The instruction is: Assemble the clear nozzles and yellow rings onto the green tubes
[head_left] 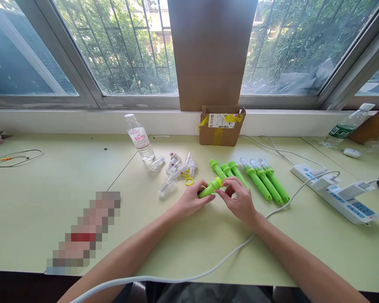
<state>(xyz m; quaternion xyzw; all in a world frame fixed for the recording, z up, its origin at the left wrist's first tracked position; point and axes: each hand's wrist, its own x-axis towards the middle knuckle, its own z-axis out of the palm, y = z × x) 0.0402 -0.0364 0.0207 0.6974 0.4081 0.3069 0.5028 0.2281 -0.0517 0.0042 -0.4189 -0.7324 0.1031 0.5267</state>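
Dark grey clothing (205, 293) is worn, forearms (148, 237) bare.

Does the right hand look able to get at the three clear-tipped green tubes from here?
Likely yes: the clear-tipped tubes lie just beyond the right hand, nothing visible between, though its fingers are busy at the green tube in the left hand.

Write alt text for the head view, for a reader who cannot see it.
A person's left hand grips a green plastic tube while the right hand touches its yellow-ringed end. More green tubes lie to the right, clear plastic parts and yellow rings to the left; a cardboard box stands behind.
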